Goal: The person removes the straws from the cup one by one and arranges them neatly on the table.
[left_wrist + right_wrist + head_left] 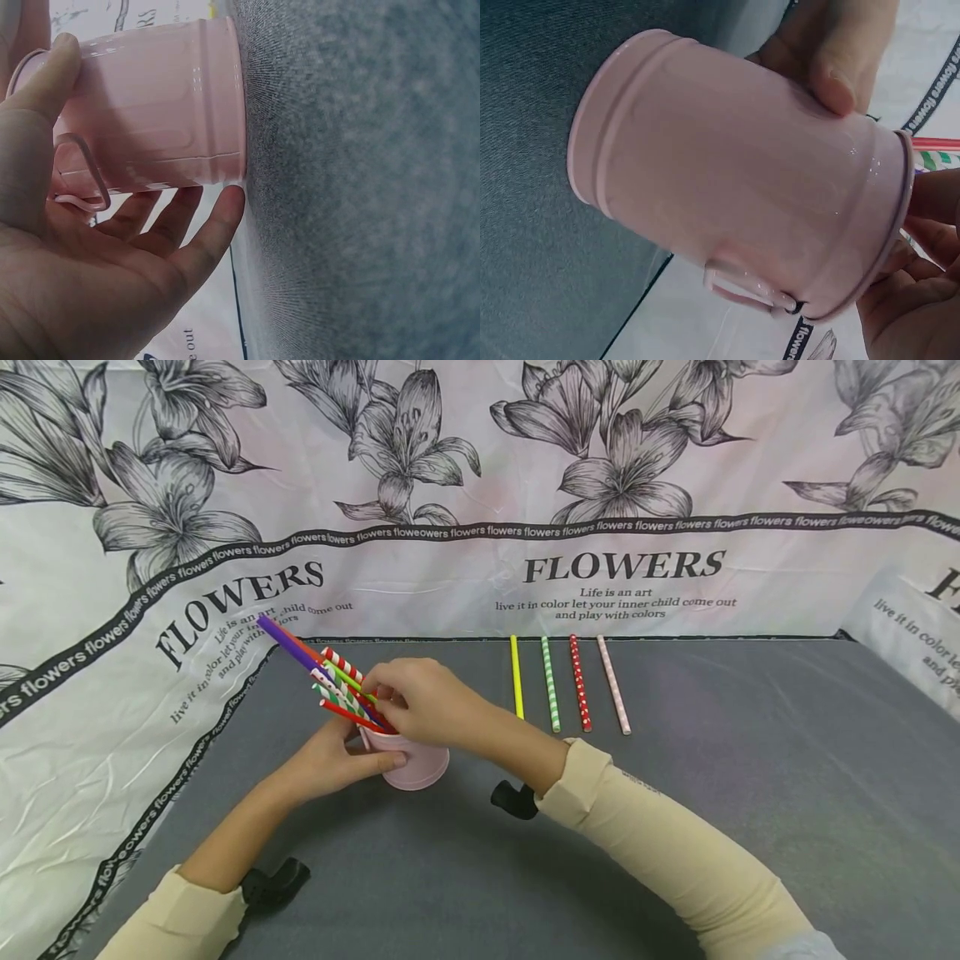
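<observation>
My left hand (330, 758) holds a small pink metal bucket (420, 767) by its side, thumb across the front near the rim. In the left wrist view the bucket's base (241, 97) is right at the grey cloth, and a wire ear (96, 176) sticks out beside my palm. A bunch of drinking straws (300, 647), purple, red, lime green, striped and dotted, leans out of the mouth to the left. At that mouth my right hand (423, 697) pinches among the straws with curled fingers; the fingertips are partly hidden, and I cannot tell which straw they hold.
Right of the bucket, a yellow straw (516, 672), a green-striped straw (551, 685), a red dotted straw (580, 685) and a pale pink straw (613, 685) lie in a row on the grey tablecloth (750, 777). Behind rises a white flower-print sheet (420, 585).
</observation>
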### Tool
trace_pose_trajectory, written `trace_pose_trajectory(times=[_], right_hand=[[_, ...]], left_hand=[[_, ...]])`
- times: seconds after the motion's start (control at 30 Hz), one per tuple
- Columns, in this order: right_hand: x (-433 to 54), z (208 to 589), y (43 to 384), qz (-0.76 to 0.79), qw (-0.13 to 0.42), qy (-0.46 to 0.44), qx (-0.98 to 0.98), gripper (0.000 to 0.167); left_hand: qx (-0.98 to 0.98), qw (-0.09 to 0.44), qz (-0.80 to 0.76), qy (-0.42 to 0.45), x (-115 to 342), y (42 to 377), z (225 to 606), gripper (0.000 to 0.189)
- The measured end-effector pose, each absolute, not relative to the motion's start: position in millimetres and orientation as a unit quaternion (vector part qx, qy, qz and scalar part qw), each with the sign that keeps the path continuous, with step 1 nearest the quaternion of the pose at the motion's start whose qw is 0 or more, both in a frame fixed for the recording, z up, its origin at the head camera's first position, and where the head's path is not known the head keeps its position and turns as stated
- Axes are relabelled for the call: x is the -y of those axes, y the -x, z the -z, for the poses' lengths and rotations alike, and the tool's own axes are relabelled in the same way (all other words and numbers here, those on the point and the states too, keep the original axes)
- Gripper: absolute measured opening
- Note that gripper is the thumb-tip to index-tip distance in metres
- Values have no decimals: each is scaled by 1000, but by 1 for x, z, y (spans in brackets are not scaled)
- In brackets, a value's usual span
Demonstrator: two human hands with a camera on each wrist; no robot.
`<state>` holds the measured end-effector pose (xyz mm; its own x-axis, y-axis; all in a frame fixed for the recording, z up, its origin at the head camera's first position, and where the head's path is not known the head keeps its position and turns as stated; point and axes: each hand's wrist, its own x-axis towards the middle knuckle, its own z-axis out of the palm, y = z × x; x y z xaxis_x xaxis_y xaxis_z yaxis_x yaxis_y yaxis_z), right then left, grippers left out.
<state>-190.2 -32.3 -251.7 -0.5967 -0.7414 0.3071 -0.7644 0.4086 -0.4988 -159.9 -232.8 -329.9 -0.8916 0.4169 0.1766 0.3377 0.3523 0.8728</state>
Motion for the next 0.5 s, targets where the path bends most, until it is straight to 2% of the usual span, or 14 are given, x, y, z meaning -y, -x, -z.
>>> trace_pose_trajectory(times=[0.5], right_hand=[[46,260,198,-303,-25,-428,851,26]], left_hand=[[-827,61,-517,-210,234,161,330,68]])
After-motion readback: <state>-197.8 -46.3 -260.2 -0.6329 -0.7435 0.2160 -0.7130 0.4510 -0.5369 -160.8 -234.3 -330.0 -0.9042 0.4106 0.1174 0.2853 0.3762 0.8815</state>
